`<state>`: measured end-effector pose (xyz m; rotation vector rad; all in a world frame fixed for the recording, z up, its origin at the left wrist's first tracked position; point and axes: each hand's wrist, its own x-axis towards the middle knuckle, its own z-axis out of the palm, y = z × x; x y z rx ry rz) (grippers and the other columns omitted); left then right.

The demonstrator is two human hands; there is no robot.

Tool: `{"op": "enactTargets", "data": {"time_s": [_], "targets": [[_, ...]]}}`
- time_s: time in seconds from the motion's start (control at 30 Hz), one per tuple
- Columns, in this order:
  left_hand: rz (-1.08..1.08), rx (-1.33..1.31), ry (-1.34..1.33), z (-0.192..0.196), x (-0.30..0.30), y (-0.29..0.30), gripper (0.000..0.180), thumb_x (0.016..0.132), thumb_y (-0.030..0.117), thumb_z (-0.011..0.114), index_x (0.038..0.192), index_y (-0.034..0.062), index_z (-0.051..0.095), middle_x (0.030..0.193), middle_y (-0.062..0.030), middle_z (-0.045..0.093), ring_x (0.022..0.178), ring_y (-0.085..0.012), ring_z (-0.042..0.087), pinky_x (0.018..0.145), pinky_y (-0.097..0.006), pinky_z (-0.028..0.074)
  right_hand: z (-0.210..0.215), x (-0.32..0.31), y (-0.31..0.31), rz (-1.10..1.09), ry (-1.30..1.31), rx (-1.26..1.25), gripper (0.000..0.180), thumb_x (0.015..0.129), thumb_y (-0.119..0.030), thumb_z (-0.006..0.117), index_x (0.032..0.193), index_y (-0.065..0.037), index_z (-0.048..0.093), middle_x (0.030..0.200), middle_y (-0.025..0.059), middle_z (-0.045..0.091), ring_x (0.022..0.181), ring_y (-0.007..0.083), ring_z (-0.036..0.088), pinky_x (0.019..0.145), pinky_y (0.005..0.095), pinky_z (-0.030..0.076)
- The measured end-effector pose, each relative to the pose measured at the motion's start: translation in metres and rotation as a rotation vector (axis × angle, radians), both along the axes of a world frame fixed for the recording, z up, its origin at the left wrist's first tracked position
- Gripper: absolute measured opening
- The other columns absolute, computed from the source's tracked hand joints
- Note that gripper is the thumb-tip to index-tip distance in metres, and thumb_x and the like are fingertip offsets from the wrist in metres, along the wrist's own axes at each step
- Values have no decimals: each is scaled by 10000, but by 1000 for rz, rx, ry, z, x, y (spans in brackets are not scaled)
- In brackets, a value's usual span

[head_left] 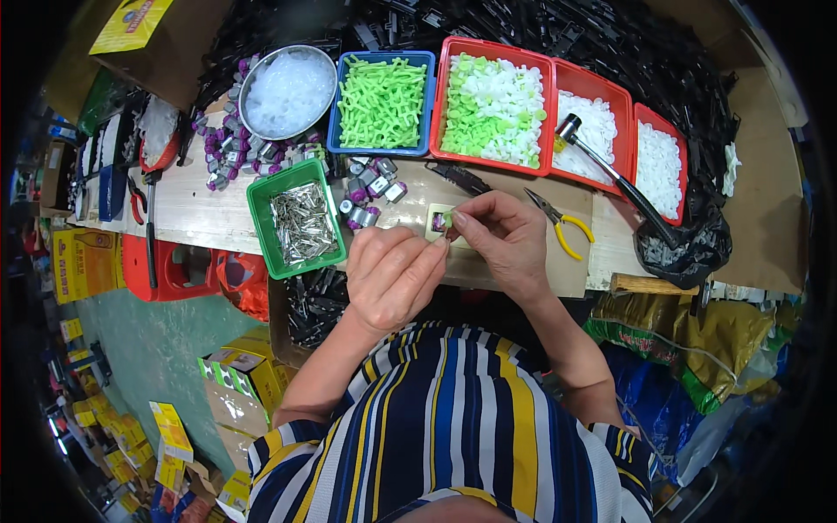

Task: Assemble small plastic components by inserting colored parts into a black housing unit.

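My left hand is closed, its fingers curled together and their tips meeting those of my right hand; what they hold is hidden. With thumb and forefinger, my right hand pinches a small green plastic piece. Directly under the fingertips lies a small cream-coloured block, with something purple showing in it. Beyond my left hand, loose metal-and-purple parts lie on the table. A green bin of small metal pins stands to its left. Pliers with yellow handles rest just right of my right hand.
At the back stand a metal bowl of clear pieces, a blue bin of green pieces and red bins of white and green pieces. A black-handled hammer leans across the red bins. Black parts are heaped behind.
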<state>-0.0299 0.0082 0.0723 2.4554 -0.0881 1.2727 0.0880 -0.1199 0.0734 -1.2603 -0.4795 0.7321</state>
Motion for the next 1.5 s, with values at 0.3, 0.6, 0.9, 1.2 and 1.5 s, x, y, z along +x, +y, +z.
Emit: {"op": "enactTargets", "data": {"time_s": [0.3,0.6,0.9,1.2,1.5], "targets": [[6,17,14,0,-4,1,291,641,-47,803,912,5,710,804,-81,652,763,-253,635,646,-361,478,-4,-1,1,16,-6,-38,98,924,-28,671,983,49,655,873,76,697,792,112,670,733,225,537],[-27,16,14,-3,-4,-2,299,651,-42,799,936,-1,716,831,-90,658,784,-263,636,672,-370,498,-5,-2,-1,-2,2,-27,99,925,-34,670,976,49,657,857,75,694,773,109,662,721,226,532],[-27,22,27,-3,-2,-5,288,657,-49,800,927,-7,711,832,-95,659,782,-270,637,669,-375,506,-5,1,-4,13,-23,-42,78,920,-26,666,953,44,661,833,66,688,756,101,653,710,222,530],[-51,27,33,-7,0,-5,291,649,-57,795,923,-14,708,828,-98,652,785,-272,635,658,-377,507,-6,0,-7,-3,-86,-77,87,922,-39,670,951,43,662,833,61,690,761,95,657,706,220,533],[-58,46,30,-16,2,-4,257,683,-33,769,931,-34,702,837,-92,634,772,-252,633,654,-364,505,-6,-6,-10,-42,-412,-166,88,911,-40,674,946,40,676,840,49,700,762,82,655,700,216,526]]}}
